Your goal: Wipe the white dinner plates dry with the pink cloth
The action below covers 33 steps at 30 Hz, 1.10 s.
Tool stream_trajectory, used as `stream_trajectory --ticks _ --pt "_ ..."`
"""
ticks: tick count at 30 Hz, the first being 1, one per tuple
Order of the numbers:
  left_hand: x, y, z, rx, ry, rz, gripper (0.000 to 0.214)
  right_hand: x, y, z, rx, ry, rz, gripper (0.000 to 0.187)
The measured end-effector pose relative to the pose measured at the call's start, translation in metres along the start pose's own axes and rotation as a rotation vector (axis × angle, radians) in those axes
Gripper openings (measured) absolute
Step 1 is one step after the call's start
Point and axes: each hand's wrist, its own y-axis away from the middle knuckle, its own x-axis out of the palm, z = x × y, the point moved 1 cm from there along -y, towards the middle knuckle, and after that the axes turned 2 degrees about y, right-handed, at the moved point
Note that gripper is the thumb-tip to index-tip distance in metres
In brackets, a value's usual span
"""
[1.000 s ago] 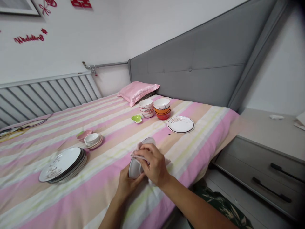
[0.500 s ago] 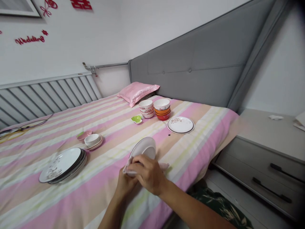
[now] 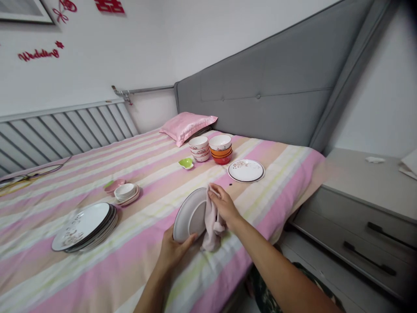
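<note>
A plate (image 3: 188,214) is held tilted above the striped bedsheet, its underside with the foot ring facing me. My left hand (image 3: 175,248) grips its lower left edge, thumb on the underside and the other fingers mostly hidden behind. My right hand (image 3: 224,208) pinches a pale pink cloth (image 3: 212,224) against the plate's right rim; the rest of the cloth hangs down in folds. Left of my hands lies a stack of plates (image 3: 87,224), the top one white with a floral print. Ahead to the right, a white dark-rimmed plate (image 3: 246,170) rests on another plate.
Beyond are stacked white bowls (image 3: 199,150), stacked orange and red bowls (image 3: 221,152) and a green leaf-shaped dish (image 3: 186,163). Small white dishes (image 3: 125,191) and a pink bowl (image 3: 114,186) sit left. A pink pillow (image 3: 188,126) lies near the headboard (image 3: 260,78); a nightstand (image 3: 358,221) stands right.
My right hand has moved up and right with the cloth, from the plate's lower edge to its right rim. The plate's underside now shows more fully. My left hand still holds it.
</note>
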Motion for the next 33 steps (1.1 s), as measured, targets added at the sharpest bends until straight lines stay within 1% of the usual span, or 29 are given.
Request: stream_trajectory --ticks 3,5,8,10,13,16,18,21,25,28,30,33 --pt "0.001 -0.001 0.002 -0.037 0.028 0.048 0.043 -0.005 -0.003 -0.003 0.016 -0.012 0.077 0.031" --pt "0.001 -0.003 0.003 -0.049 0.051 0.104 0.046 -0.008 -0.004 -0.004 0.018 -0.006 0.091 0.027" --pt "0.000 -0.006 0.005 -0.012 0.037 0.173 0.052 -0.010 -0.006 -0.006 0.020 -0.002 0.071 0.026" --pt "-0.001 -0.008 0.007 0.001 -0.004 0.201 0.050 -0.010 -0.007 -0.008 0.027 -0.005 0.061 0.026" --pt "-0.003 -0.008 0.011 -0.044 -0.031 0.258 0.039 -0.012 -0.009 -0.012 0.048 -0.014 0.047 0.027" --pt "-0.004 -0.008 0.013 -0.098 0.001 0.281 0.036 -0.014 -0.010 -0.016 0.087 -0.037 0.009 0.029" --pt "-0.006 -0.008 0.013 -0.102 0.032 0.259 0.036 -0.017 -0.010 -0.019 0.123 -0.062 -0.035 0.031" --pt "-0.010 -0.008 0.012 -0.032 0.054 0.174 0.034 -0.019 -0.007 -0.022 0.172 -0.113 -0.084 0.034" --pt "-0.017 -0.007 0.012 0.080 0.123 -0.036 0.031 -0.013 0.003 -0.025 0.229 -0.154 -0.070 0.034" --pt "-0.022 -0.005 0.014 0.083 0.181 -0.177 0.033 -0.005 0.011 -0.027 0.243 -0.146 -0.070 0.032" --pt "-0.023 -0.005 0.013 0.070 0.187 -0.213 0.036 -0.001 0.013 -0.027 0.233 -0.126 -0.079 0.030" --pt "-0.022 -0.004 0.008 0.060 0.131 -0.191 0.038 0.000 0.014 -0.024 0.192 -0.083 -0.083 0.030"
